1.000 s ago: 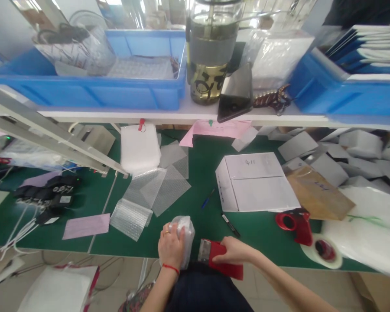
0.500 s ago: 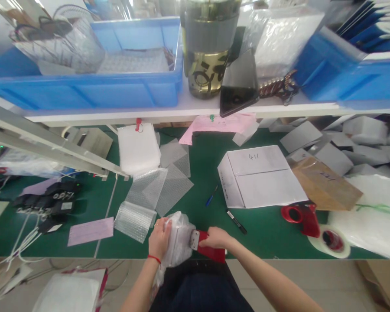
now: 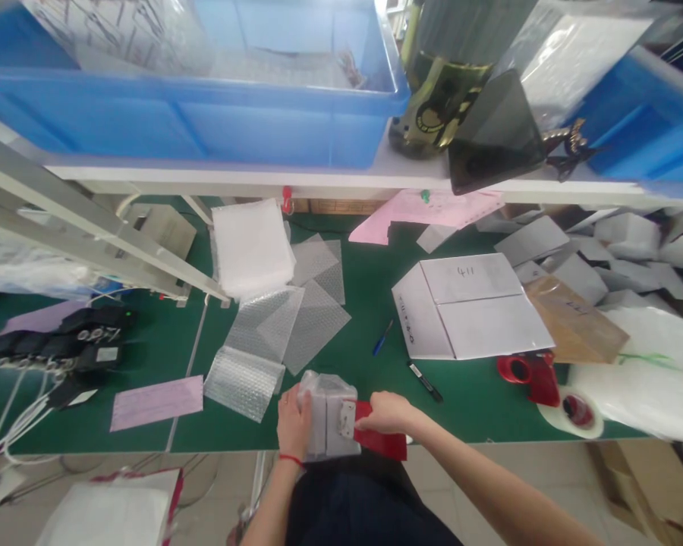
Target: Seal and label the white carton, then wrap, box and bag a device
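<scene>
My left hand is wrapped around the left side of a small grey-white package in clear plastic at the table's front edge. With my right hand I grip a red tape dispenser. Its pale metal head rests against the package's right side. Any tape strip between them is too faint to make out. Behind my hands lie a blue pen and a black marker. Bubble wrap sheets spread out to the left of the pen.
A white box marked 411 lies right of the pens, before a brown envelope. A second red tape dispenser and a tape roll sit nearer the edge. Overhead, a shelf bears blue bins and a bottle.
My view has shifted, so the shelf sits further right and higher. The package has turned, showing a flatter face with a dark line. Both hands keep hold of their things.
</scene>
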`<control>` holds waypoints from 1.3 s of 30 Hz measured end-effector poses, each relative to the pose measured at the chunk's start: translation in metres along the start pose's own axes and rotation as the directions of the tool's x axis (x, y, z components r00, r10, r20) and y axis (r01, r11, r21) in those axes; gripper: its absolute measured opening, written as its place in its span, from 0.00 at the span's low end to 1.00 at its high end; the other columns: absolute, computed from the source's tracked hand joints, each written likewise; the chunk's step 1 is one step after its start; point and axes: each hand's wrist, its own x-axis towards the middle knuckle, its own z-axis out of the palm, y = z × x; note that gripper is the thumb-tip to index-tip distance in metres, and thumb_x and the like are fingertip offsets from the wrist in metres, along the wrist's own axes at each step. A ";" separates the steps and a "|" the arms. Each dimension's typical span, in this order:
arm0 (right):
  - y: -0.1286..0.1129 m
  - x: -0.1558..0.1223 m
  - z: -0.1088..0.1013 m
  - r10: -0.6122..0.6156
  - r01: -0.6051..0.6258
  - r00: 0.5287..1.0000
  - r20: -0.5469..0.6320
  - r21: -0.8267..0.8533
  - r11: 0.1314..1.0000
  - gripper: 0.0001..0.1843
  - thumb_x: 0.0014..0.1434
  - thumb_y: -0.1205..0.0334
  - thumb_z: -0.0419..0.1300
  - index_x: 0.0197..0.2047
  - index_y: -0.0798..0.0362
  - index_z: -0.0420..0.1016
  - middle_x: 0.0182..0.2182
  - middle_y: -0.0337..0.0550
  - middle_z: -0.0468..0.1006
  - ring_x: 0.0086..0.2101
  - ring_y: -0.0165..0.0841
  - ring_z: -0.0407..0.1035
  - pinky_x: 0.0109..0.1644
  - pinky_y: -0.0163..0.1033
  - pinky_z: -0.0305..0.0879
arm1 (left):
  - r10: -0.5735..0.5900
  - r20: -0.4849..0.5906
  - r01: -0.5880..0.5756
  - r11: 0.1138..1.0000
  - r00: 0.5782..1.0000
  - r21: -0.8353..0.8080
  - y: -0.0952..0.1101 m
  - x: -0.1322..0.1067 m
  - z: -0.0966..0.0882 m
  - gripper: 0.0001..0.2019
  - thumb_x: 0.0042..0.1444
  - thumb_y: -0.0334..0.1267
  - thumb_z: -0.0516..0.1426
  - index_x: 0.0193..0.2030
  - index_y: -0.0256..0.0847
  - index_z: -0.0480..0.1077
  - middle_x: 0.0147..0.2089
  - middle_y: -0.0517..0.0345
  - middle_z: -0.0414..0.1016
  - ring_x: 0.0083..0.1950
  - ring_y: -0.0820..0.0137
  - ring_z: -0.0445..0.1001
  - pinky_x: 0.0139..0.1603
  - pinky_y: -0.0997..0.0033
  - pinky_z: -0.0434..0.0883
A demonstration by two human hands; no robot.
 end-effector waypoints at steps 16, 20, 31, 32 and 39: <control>0.060 0.024 0.024 0.092 -0.092 0.996 0.003 -0.034 0.995 0.28 0.54 0.41 0.61 0.42 0.59 0.82 0.42 0.60 0.83 0.42 0.51 0.79 0.37 0.42 0.70 | -0.005 0.066 -0.003 0.993 0.998 0.122 -0.006 -0.003 0.006 0.23 0.69 0.51 0.42 0.58 0.42 0.70 0.51 0.46 0.76 0.54 0.58 0.75 0.55 0.58 0.70; 0.044 0.046 0.030 0.062 -0.063 0.998 -0.014 -0.045 0.997 0.30 0.51 0.40 0.63 0.41 0.60 0.83 0.41 0.62 0.83 0.42 0.53 0.79 0.36 0.42 0.69 | -0.018 0.095 0.009 0.995 0.995 0.095 -0.011 -0.002 0.004 0.23 0.69 0.51 0.43 0.57 0.43 0.71 0.53 0.47 0.77 0.57 0.57 0.74 0.58 0.58 0.69; 0.070 0.005 0.017 -0.038 0.038 0.999 -0.034 -0.013 0.999 0.22 0.54 0.42 0.65 0.25 0.55 0.79 0.26 0.45 0.80 0.29 0.37 0.73 0.26 0.35 0.50 | -0.107 0.098 0.119 0.986 0.989 -0.119 -0.031 0.001 0.018 0.25 0.65 0.53 0.46 0.49 0.41 0.77 0.47 0.49 0.83 0.49 0.59 0.80 0.50 0.61 0.74; 0.069 -0.003 0.012 -0.040 0.039 0.999 -0.036 -0.010 0.999 0.22 0.53 0.43 0.66 0.24 0.55 0.79 0.25 0.44 0.79 0.28 0.36 0.72 0.26 0.36 0.49 | -0.098 0.099 0.112 0.983 0.990 -0.146 -0.032 0.000 0.025 0.25 0.65 0.52 0.45 0.47 0.39 0.77 0.47 0.48 0.83 0.49 0.59 0.80 0.50 0.62 0.75; 0.009 -0.041 -0.006 -0.046 0.045 0.999 0.019 0.058 0.997 0.24 0.54 0.40 0.64 0.26 0.56 0.80 0.25 0.46 0.80 0.27 0.35 0.73 0.24 0.35 0.52 | 0.000 -0.006 -0.001 0.983 1.000 -0.181 -0.029 -0.001 0.025 0.21 0.61 0.51 0.48 0.37 0.39 0.77 0.39 0.46 0.78 0.46 0.54 0.75 0.58 0.45 0.69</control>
